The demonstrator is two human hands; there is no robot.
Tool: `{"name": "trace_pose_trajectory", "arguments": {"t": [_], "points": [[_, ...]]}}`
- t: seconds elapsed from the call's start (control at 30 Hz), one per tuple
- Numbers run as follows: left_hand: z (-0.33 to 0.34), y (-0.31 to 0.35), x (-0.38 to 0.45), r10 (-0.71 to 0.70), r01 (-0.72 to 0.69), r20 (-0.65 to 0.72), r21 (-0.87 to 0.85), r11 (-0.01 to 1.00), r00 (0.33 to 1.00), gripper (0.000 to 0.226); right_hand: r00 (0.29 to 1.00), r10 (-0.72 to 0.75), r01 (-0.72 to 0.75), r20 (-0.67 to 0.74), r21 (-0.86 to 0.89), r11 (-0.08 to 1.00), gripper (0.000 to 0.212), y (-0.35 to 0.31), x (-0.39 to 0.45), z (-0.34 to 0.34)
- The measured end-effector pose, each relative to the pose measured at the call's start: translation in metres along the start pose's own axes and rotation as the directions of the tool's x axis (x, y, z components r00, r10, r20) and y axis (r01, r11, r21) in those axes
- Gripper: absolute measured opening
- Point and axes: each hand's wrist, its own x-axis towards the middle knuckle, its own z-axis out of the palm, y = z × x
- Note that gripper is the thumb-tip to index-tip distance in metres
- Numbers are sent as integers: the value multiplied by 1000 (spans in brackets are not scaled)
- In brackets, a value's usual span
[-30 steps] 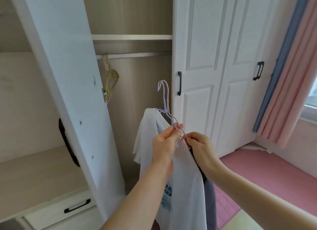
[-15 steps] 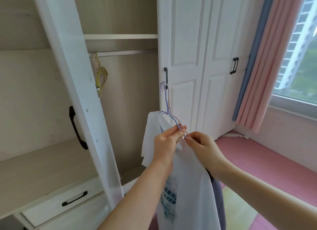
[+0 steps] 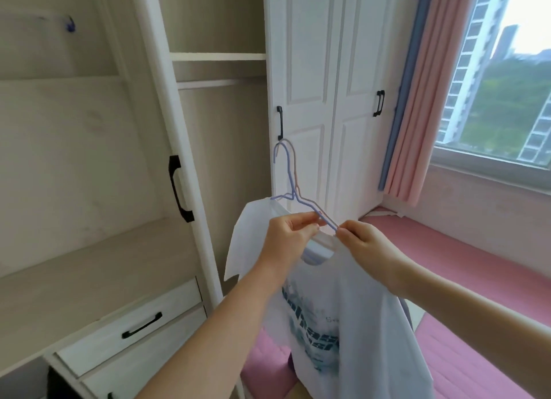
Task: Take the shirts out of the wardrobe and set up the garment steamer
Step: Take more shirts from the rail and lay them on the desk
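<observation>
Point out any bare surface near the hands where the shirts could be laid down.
The wooden shelf left of the open door, above the drawer, shows bare. The pink bench under the window is bare too. Both hands pinch the hangers.

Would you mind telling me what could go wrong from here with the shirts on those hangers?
1. Both hands, left hand and right hand, only pinch the thin wire hangers at one sloping arm, so the hangers might twist and slip free.
2. The white printed T-shirt hangs lopsided and might slide off.
3. The hooks sit near the black door handle and might snag.
</observation>
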Motion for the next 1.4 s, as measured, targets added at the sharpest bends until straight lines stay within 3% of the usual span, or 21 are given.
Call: {"name": "trace_pose_trajectory", "arguments": {"t": [0.2, 0.37, 0.5, 0.6, 0.77, 0.87, 1.0, 1.13, 1.27, 1.4], "points": [[-25, -3, -38, 54, -67, 89, 146, 987, 995, 27, 999, 44, -43, -24, 36, 998, 29, -4, -56, 4], [-48, -5, -67, 187, -180, 8, 317, 931, 982, 23, 998, 64, -66, 30, 97, 993, 24, 0, -97, -1], [-60, -3, -81, 289, -221, -73, 476, 851, 955, 16, 994, 60, -75, 90, 175, 982, 37, 4, -125, -8], [-61, -3, -91, 342, -255, -52, 562, 787, 938, 28, 989, 33, -63, 142, 208, 976, 39, 6, -141, -14], [-60, -2, -110, 190, -233, 136, 535, 812, 972, 51, 970, -31, -30, 241, 244, 969, 29, 16, -162, -28], [-57, -1, -125, 186, -249, 177, 469, 847, 967, 41, 951, -67, -19, 303, 270, 963, 21, 22, -175, -38], [-49, 4, -150, 216, -259, 148, 434, 863, 965, 18, 937, -78, 27, 340, 153, 988, 27, 33, -187, -49], [-42, 5, -178, 251, -274, 112, 457, 846, 961, 7, 902, -139, 12, 410, 296, 955, 20, 38, -196, -55], [-42, 7, -206, 239, -250, 86, 499, 830, 967, 6, 884, -255, 217, 392, 138, 966, 29, 39, -205, -57], [-41, 13, -237, 227, -213, 29, 479, 851, 973, 6, 853, -398, 449, 337, -86, 889, 35, 41, -211, -53]]}}
